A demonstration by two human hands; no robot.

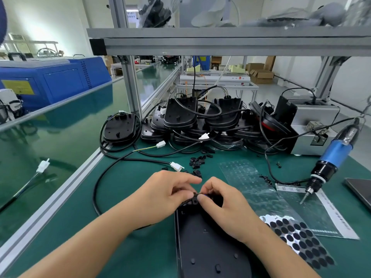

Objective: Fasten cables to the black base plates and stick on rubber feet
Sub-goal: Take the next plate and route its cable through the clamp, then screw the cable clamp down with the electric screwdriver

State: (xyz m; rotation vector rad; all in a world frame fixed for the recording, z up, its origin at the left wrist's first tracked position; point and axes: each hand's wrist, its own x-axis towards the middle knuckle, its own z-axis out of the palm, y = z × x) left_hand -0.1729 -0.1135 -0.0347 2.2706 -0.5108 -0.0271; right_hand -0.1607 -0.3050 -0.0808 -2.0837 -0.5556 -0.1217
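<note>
Step in hand, as I judge it: seating a cable clamp at the far end of the black base plate [208, 247], which lies flat on the green desk [128, 197] at lower centre of the frame.

Left hand [168, 199] and right hand [222, 203] meet at the plate's top edge. Each grip is pressed together, thumb against forefinger, on a small black clip [194, 198]. Whether the cable [96, 189] already lies under it is hidden by the fingers; probably it does, since the cable loops in from the left.

To do it well: keep the plate flat, hold the clip square over its post, and let the cable lie slack in its channel before driving a screw. The electric screwdriver [331, 157] hangs at right of the frame, tip close above the desk, within reach.

Materials: plate is matt moulded plastic with small raised bosses. Cable is smooth round black sheath ending in a white connector [176, 166]. Loose black clips [198, 160] lie scattered at centre. The rubber feet [297, 239], dull dark discs on a glossy backing sheet, sit at lower right, untouched beside the plate. More plates [200, 121] are stacked at upper centre.
</note>
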